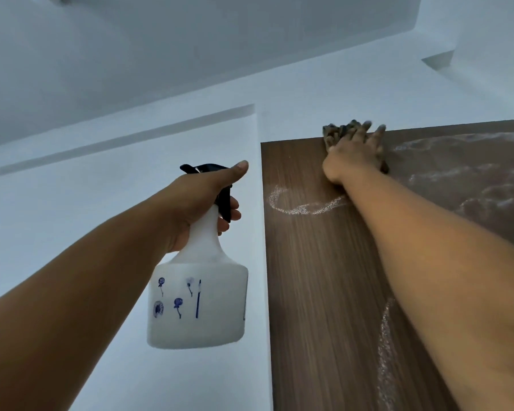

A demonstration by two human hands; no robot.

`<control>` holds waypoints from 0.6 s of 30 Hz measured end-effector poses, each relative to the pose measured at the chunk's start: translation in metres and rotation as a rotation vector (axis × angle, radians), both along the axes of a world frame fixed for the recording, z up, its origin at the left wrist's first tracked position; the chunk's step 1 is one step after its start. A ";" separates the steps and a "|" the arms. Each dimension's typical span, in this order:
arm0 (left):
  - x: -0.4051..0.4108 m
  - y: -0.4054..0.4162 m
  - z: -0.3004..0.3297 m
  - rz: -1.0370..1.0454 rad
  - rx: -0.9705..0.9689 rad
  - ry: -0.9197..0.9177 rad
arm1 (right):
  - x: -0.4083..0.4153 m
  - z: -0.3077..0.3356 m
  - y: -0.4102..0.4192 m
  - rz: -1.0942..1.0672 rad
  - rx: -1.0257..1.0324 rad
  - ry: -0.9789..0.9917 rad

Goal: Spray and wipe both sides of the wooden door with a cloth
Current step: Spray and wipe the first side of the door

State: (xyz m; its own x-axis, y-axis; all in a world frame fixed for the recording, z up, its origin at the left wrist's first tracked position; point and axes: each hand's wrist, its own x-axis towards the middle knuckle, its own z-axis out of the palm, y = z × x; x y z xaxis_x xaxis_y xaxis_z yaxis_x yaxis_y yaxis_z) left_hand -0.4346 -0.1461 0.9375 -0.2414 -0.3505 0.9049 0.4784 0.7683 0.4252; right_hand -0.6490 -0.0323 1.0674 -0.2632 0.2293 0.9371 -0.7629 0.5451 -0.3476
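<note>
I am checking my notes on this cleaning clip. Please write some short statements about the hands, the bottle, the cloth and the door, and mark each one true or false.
1. The left hand holds the spray bottle by its neck. True.
2. The right hand presses the cloth near the door's top edge. True.
3. The bottle is touching the door. False: it is held apart, in front of the white wall.
4. The door surface is completely dry. False: foamy wet streaks show on it.
5. The cloth is bright red. False: it looks grey-brown.
</note>
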 end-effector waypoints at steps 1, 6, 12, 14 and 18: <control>0.000 0.002 0.000 -0.004 -0.002 0.008 | 0.006 -0.008 -0.011 0.004 0.031 0.040; 0.004 0.014 0.005 -0.011 -0.020 0.058 | 0.056 -0.064 -0.066 0.010 0.243 0.250; 0.000 0.025 0.011 -0.035 -0.028 0.035 | 0.038 -0.077 -0.036 0.051 0.365 0.273; -0.006 0.028 0.008 -0.024 -0.033 0.025 | 0.012 -0.068 -0.008 0.035 0.247 0.166; -0.014 0.034 0.002 -0.054 -0.035 0.014 | -0.022 -0.058 0.025 0.109 -0.054 -0.073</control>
